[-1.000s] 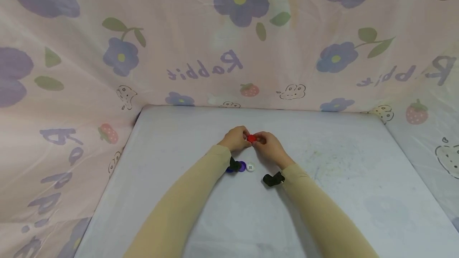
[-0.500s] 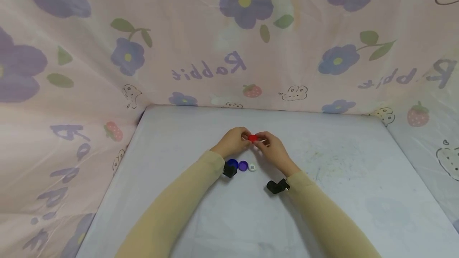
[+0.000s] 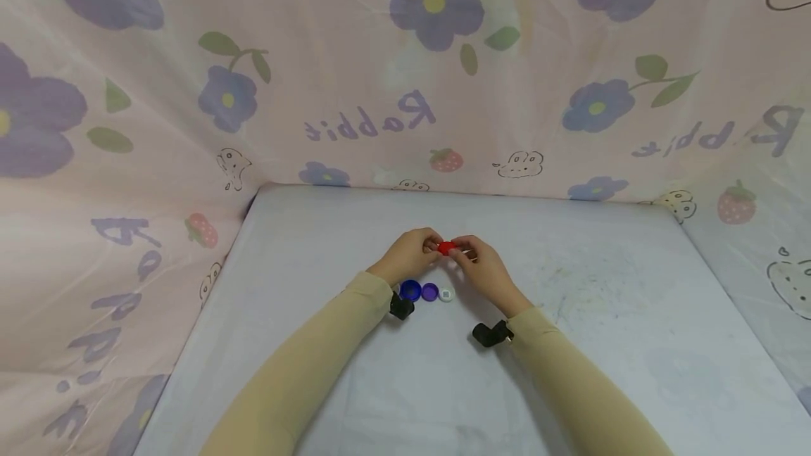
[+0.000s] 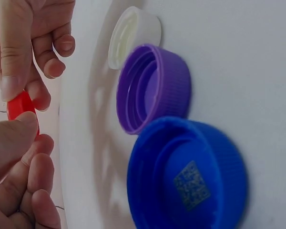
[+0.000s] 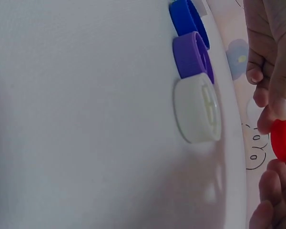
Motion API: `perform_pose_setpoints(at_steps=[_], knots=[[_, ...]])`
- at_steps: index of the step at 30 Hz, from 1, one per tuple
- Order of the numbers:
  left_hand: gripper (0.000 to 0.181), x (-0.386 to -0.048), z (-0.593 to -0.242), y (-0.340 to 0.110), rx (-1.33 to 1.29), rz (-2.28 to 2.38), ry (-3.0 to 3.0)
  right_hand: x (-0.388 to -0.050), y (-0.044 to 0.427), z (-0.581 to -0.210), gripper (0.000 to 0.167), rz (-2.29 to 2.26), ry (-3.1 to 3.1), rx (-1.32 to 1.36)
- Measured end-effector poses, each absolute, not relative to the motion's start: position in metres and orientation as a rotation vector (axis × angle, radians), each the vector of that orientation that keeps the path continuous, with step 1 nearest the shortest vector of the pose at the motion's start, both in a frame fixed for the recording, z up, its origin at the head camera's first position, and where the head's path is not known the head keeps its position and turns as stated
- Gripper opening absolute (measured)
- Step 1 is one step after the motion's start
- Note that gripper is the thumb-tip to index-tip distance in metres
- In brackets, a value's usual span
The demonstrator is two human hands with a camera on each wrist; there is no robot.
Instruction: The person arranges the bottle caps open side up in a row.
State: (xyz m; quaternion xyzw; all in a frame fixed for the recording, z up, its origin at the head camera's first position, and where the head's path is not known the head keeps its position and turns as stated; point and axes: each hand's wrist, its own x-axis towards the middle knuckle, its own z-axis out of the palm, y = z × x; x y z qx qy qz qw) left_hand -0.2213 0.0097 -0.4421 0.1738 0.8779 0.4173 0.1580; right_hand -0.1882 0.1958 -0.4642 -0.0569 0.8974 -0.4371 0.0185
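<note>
A small red bottle cap (image 3: 446,248) is held above the white table between both hands. My left hand (image 3: 407,256) pinches its left side with thumb and fingers, and my right hand (image 3: 486,270) pinches the right side. Thumbs and fingertips hide part of the red cap (image 4: 23,106) in the left wrist view. Just nearer than the hands, a blue cap (image 4: 188,176), a purple cap (image 4: 155,90) and a white cap (image 5: 196,107) lie in a row, hollow side up. A square speckled code shows inside the blue one.
The white tabletop (image 3: 583,315) spreads around the hands, with faint smudges on the right. Flower-printed cloth (image 3: 355,76) rises behind the table and along both sides. Black wrist camera mounts (image 3: 491,334) hang close to the table beneath the cuffs.
My left wrist has shifted left, uncovering the blue cap in the head view. Both hands have kept hold of the red cap, with small shifts of the fingers. The head view has moved slightly.
</note>
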Motion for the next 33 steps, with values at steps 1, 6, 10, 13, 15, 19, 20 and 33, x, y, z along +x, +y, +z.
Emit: perform_pose_setpoints(at_steps=[1, 6, 10, 13, 15, 19, 20, 33], knots=[[0.024, -0.221, -0.442, 0.010, 0.500, 1.196, 2.509, -0.188, 0.196, -0.464, 0.031, -1.358, 2.788, -0.180], [0.024, -0.218, -0.441, 0.009, 0.518, 1.206, 2.493, -0.186, 0.196, -0.462, 0.034, -1.360, 2.790, -0.184], [0.024, -0.217, -0.441, 0.008, 0.538, 1.218, 2.488, -0.185, 0.196, -0.462, 0.036, -1.374, 2.792, -0.180], [0.023, -0.216, -0.442, 0.008, 0.571, 1.220, 2.503, -0.184, 0.197, -0.461, 0.037, -1.396, 2.795, -0.168], [0.023, -0.216, -0.443, 0.008, 0.593, 1.217, 2.518, -0.183, 0.197, -0.460, 0.037, -1.414, 2.791, -0.163], [0.024, -0.213, -0.445, 0.007, 0.608, 1.217, 2.528, -0.181, 0.199, -0.460, 0.033, -1.456, 2.776, -0.153], [0.024, -0.213, -0.446, 0.007, 0.602, 1.220, 2.523, -0.181, 0.199, -0.461, 0.032, -1.463, 2.775, -0.151], [0.023, -0.205, -0.446, 0.002, 0.562, 1.258, 2.499, -0.177, 0.200, -0.460, 0.026, -1.476, 2.783, -0.176]])
